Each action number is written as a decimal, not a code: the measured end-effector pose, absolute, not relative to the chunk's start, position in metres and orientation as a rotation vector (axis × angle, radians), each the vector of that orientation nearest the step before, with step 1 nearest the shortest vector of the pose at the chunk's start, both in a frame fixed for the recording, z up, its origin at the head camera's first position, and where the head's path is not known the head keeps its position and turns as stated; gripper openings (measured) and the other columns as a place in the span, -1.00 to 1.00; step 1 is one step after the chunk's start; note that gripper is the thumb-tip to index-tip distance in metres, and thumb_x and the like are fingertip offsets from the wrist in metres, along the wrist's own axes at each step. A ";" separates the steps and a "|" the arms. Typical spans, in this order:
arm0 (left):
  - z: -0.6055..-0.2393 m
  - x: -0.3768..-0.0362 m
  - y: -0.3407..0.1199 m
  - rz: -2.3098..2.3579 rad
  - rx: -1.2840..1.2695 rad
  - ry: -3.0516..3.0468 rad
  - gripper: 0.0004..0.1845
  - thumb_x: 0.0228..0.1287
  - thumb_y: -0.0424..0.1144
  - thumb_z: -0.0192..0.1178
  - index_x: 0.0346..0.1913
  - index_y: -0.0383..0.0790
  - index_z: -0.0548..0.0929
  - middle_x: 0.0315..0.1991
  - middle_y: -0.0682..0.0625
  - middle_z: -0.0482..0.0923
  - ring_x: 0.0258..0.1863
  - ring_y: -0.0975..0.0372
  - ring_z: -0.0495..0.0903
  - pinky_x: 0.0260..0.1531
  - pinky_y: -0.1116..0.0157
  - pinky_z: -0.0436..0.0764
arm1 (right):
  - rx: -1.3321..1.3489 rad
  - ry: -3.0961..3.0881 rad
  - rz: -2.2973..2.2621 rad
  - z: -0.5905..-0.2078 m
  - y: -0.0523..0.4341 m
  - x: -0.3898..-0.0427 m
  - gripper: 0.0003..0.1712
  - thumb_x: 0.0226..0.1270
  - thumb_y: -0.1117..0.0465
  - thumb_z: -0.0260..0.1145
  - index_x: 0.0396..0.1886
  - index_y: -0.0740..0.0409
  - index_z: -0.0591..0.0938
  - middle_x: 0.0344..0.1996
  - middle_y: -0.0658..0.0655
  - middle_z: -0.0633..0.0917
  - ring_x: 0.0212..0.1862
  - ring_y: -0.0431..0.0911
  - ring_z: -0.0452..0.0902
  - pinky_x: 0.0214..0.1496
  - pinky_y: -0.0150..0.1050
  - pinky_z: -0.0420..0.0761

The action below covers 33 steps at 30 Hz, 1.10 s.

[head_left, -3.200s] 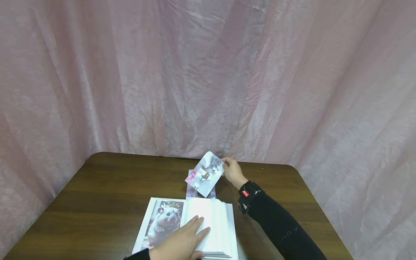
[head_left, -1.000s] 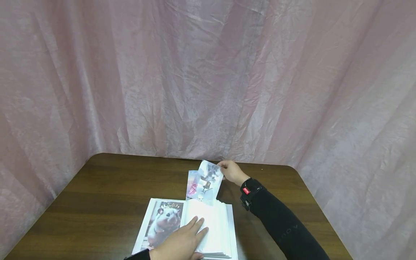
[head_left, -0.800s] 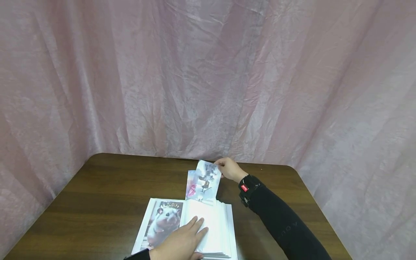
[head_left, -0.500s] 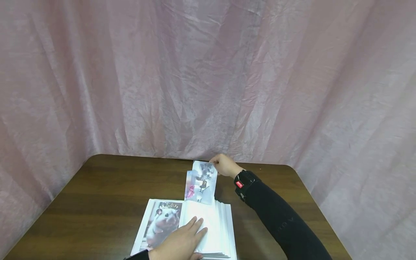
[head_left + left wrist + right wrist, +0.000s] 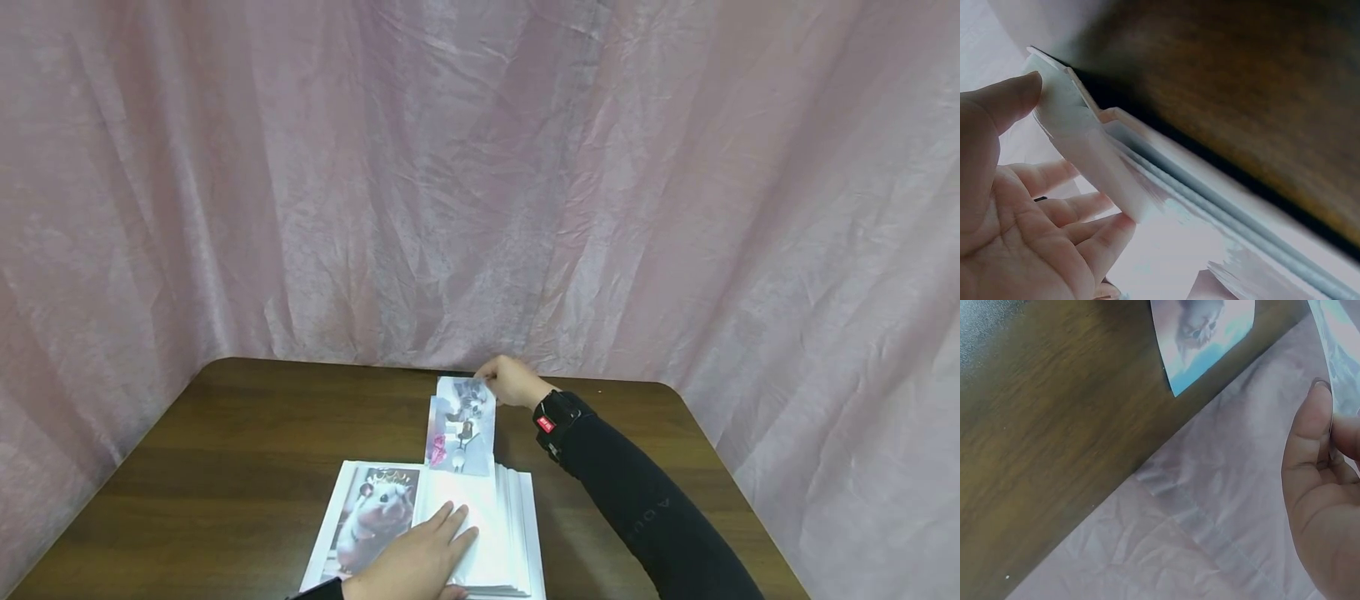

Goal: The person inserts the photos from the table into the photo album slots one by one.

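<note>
A pink crinkled curtain (image 5: 480, 167) fills the upper two thirds of the head view and wraps both sides. Below it, the dark wooden worktop (image 5: 247, 433) spans the lower third.

At the bottom centre of the frame lies an open photo album (image 5: 517, 525), its white pages fanned in a stack at the right; its left-hand page shows a hamster picture (image 5: 371, 517). The left hand (image 5: 420, 562) rests flat on the album's right-hand page, fingers straight and spread a little, gripping nothing. In the left wrist view those fingers (image 5: 1054, 212) lie against the white leaves.

Just above the album, at lower centre, a loose photo (image 5: 461, 425) stands with its long axis running up and down the frame, the lower short edge at the album's top edge and partly covering another print beneath it. The right hand (image 5: 510, 382) sits at the photo's upper right corner, fingers narrowed to a pinch on that corner; the right wrist view shows the thumb (image 5: 1310, 425) pressed against a thin sheet edge at the right of the frame. So the photo hangs down and to the left from the right fingers, toward the album, and the right hand is the one on it, while the left is well below, on the page.

A black sleeve (image 5: 645, 517) and a wrist-worn device (image 5: 555, 412) run off to lower right.
</note>
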<state>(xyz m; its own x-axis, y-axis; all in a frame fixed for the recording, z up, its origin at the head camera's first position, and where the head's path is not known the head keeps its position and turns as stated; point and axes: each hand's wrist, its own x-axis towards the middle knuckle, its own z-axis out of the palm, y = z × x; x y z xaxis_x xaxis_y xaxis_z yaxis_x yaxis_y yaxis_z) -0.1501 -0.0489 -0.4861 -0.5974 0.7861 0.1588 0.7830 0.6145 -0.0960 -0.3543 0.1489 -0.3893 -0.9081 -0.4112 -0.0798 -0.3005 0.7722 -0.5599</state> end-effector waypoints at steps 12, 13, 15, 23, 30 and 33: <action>-0.485 -0.149 -0.047 0.046 -1.275 -2.707 -0.27 0.22 0.28 0.24 0.31 -0.14 0.56 0.32 -0.18 0.48 0.31 -0.04 0.46 0.18 0.24 0.55 | -0.586 2.643 -0.828 -0.401 0.148 -0.349 -0.66 0.50 0.45 0.08 0.09 0.27 0.69 -0.03 0.22 0.72 -0.36 0.05 0.70 -0.30 -0.18 0.72; -0.485 -0.149 -0.047 0.042 -1.274 -2.701 -0.27 0.22 0.28 0.24 0.31 -0.14 0.56 0.31 -0.18 0.48 0.31 -0.04 0.47 0.18 0.24 0.55 | -0.593 2.635 -0.827 -0.402 0.148 -0.348 -0.66 0.50 0.45 0.08 0.10 0.27 0.69 -0.02 0.22 0.72 -0.33 0.08 0.71 -0.30 -0.18 0.72; -0.485 -0.149 -0.047 0.033 -1.275 -2.691 -0.27 0.22 0.28 0.24 0.30 -0.15 0.57 0.31 -0.18 0.49 0.30 -0.05 0.47 0.18 0.23 0.55 | -0.591 2.615 -0.828 -0.404 0.149 -0.347 -0.65 0.50 0.44 0.08 0.14 0.28 0.67 0.05 0.24 0.69 -0.29 0.14 0.71 -0.29 -0.16 0.70; -0.486 -0.150 -0.047 0.018 -1.280 -2.701 -0.26 0.21 0.28 0.25 0.30 -0.16 0.55 0.32 -0.19 0.47 0.31 -0.05 0.46 0.16 0.23 0.57 | -0.549 2.534 -0.846 -0.414 0.153 -0.342 -0.63 0.50 0.44 0.10 0.21 0.30 0.62 0.22 0.31 0.59 -0.38 0.09 0.65 -0.11 -0.03 0.71; -0.485 -0.150 -0.048 -0.015 -1.289 -2.707 -0.25 0.23 0.28 0.24 0.31 -0.20 0.53 0.33 -0.22 0.45 0.32 -0.06 0.45 0.19 0.19 0.55 | -0.513 2.492 -0.855 -0.424 0.155 -0.340 -0.65 0.48 0.43 0.14 0.18 0.29 0.64 0.21 0.28 0.61 -0.52 -0.05 0.55 -0.21 -0.13 0.72; -0.486 -0.150 -0.048 -0.031 -1.291 -2.698 -0.25 0.23 0.26 0.25 0.30 -0.21 0.53 0.32 -0.22 0.46 0.30 -0.07 0.46 0.19 0.17 0.55 | -0.512 2.466 -0.854 -0.428 0.155 -0.338 -0.64 0.47 0.43 0.16 0.19 0.29 0.64 0.21 0.28 0.61 -0.55 -0.11 0.53 -0.26 -0.19 0.72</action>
